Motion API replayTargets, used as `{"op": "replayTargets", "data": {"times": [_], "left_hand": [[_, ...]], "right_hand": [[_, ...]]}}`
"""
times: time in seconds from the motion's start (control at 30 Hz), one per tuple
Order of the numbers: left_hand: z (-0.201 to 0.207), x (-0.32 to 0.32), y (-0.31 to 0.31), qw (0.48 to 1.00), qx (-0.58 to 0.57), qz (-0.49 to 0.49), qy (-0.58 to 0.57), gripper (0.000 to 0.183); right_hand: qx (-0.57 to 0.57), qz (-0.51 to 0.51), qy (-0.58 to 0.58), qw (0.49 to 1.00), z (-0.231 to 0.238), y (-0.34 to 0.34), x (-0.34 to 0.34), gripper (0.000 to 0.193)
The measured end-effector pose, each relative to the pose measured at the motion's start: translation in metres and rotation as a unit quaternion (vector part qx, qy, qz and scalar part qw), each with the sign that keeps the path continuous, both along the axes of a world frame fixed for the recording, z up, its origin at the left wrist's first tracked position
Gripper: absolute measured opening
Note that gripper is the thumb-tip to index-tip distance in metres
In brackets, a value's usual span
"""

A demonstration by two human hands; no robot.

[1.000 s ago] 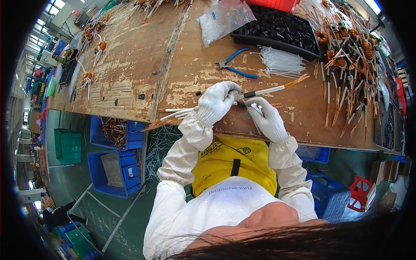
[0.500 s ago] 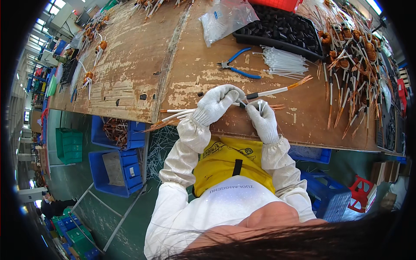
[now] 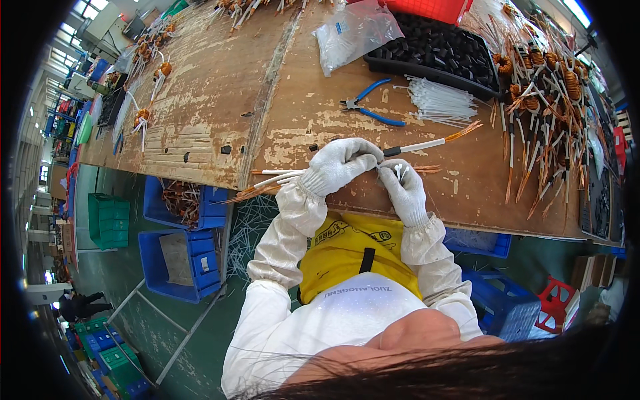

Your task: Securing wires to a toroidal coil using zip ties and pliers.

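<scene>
My left hand (image 3: 341, 165), in a white knit glove, is closed round white-insulated wires (image 3: 273, 177) near the table's front edge. Their bare copper ends stick out to the left, and what lies under the palm is hidden. Beyond the fingers, a wire with a black sleeve (image 3: 393, 151) and frayed copper strands reaches to the right. Gloved as well, my right hand (image 3: 407, 193) is closed on white cable ties (image 3: 399, 171), whose tips show between its fingers. The fingertips of both hands meet at the wires.
Blue-handled cutters (image 3: 375, 113) lie ahead of my hands, beside a pile of cable ties (image 3: 440, 101). Behind stands a black tray (image 3: 427, 75) of small black pieces, with a plastic bag (image 3: 353, 39) next to it. Copper coils with wires (image 3: 543, 100) are heaped at the right.
My hands have drawn closer together at the wires, and the fingertips now touch. The right hand has turned slightly, so the cable tie tips show differently. The view has shifted a little.
</scene>
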State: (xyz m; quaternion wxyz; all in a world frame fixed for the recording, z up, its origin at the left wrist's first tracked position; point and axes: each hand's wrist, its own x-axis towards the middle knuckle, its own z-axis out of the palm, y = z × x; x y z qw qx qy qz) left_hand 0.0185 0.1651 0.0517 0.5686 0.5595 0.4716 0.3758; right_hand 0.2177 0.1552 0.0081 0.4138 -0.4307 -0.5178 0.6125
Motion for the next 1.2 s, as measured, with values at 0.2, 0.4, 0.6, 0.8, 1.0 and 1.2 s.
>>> {"op": "replayTargets", "data": {"times": [0.2, 0.4, 0.6, 0.8, 1.0, 1.2], "left_hand": [[0.009, 0.011, -0.003, 0.986, 0.045, 0.044, 0.157, 0.017], [-0.005, 0.020, -0.017, 0.872, 0.356, 0.118, 0.314, 0.016], [0.000, 0.033, -0.029, 0.880, 0.311, 0.192, 0.304, 0.010], [-0.009, 0.032, -0.033, 0.845, 0.389, 0.221, 0.293, 0.015], [-0.009, 0.035, -0.048, 0.801, 0.436, 0.188, 0.365, 0.021], [-0.009, 0.035, -0.053, 0.792, 0.440, 0.199, 0.374, 0.026]], "right_hand": [[0.048, -0.008, -0.014, 0.999, -0.014, 0.001, -0.002, 0.016], [0.067, -0.015, -0.035, 0.997, -0.018, 0.001, -0.003, 0.015], [0.090, -0.014, -0.019, 0.996, -0.012, -0.002, -0.003, 0.017], [-0.196, -0.056, 0.253, 0.946, 0.003, -0.024, 0.003, 0.013], [-0.309, 0.074, 0.371, 0.873, -0.004, -0.021, -0.001, 0.019], [-0.325, 0.133, 0.407, 0.843, -0.009, -0.021, -0.001, 0.019]]}}
